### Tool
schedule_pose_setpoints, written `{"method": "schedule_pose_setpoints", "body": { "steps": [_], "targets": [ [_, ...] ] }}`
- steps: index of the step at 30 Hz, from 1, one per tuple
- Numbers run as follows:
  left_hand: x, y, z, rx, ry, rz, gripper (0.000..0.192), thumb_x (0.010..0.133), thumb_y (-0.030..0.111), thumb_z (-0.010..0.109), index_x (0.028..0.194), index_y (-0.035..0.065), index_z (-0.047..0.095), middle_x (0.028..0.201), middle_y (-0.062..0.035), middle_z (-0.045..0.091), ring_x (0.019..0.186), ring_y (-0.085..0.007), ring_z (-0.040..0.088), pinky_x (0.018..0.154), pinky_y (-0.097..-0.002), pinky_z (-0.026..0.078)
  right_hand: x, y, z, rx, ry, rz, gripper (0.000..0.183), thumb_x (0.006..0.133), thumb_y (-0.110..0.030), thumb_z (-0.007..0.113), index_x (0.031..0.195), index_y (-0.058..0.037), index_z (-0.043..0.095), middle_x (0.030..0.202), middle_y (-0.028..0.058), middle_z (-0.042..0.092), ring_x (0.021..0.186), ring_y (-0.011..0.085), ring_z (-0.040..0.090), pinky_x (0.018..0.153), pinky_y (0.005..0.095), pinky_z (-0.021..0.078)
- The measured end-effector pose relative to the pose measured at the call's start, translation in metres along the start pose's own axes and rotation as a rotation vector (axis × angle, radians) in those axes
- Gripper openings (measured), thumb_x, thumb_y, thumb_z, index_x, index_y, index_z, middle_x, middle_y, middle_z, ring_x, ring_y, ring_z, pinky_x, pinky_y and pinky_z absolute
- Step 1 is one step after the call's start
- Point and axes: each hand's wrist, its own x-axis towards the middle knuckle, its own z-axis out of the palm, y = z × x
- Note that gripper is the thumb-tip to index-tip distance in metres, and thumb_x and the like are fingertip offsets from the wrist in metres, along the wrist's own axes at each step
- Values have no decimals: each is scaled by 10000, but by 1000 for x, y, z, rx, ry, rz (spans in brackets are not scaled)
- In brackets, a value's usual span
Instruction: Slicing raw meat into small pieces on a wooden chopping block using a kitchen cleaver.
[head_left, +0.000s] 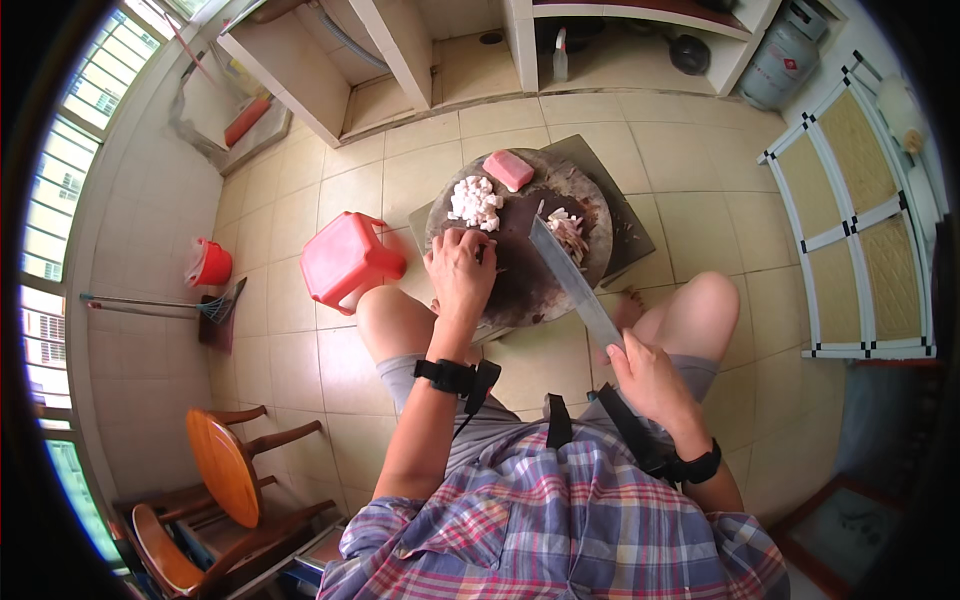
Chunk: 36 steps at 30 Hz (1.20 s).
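My right hand (649, 371) grips the handle end of a long knife (574, 279), its blade slanting up and left over the right part of a round chopping block (525, 296). My left hand (461, 270) rests with bent fingers at the block's left edge; whether anything lies under the fingers is hidden. Just beyond that hand sits a heap of pale diced pieces, seemingly fat (475, 202). A pink block of meat (509, 169) lies at the block's far edge. Beside the blade tip on the right is a small pile of sliced strips (568, 234).
The chopping block stands on a dark square base (634, 232) between my knees. A pink plastic stool (345, 259) is at the left, with a red bucket (214, 262) farther off. Wooden stools (225, 465) stand lower left; a folding screen (862, 225) is at the right.
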Motion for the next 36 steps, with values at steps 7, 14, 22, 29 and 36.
{"method": "schedule_pose_setpoints", "body": {
  "steps": [7,14,22,29,36],
  "targets": [
    [-14,35,3,-112,-89,312,54,835,132,694,869,138,736,940,-35,651,954,-255,591,858,-411,440,0,2,-1,33,-11,26,227,998,-170,528,894,28,489,710,290,561,688,485,573,600,521,427],
    [-24,48,12,-282,-53,159,29,832,60,677,859,64,688,880,-86,661,859,-294,628,763,-402,511,-4,5,2,111,12,7,238,997,-177,532,891,32,488,704,289,563,689,491,568,611,526,424],
    [-27,46,21,-381,1,162,55,819,32,694,871,31,711,899,-98,697,861,-311,669,805,-378,532,-10,3,-4,146,-31,56,241,993,-168,541,874,34,484,689,271,551,669,475,557,599,505,420],
    [-31,48,20,-372,-21,113,60,817,19,692,874,27,706,892,-120,693,861,-313,666,787,-385,524,-11,8,2,153,4,36,252,996,-174,543,862,31,486,664,258,536,624,453,545,569,491,411],
    [-29,45,20,-413,-14,140,70,793,-4,670,856,25,681,879,-118,669,861,-325,639,774,-414,517,-7,3,-2,172,-3,21,252,1002,-172,536,860,31,488,646,254,528,590,444,537,549,481,404]
  ]
}}
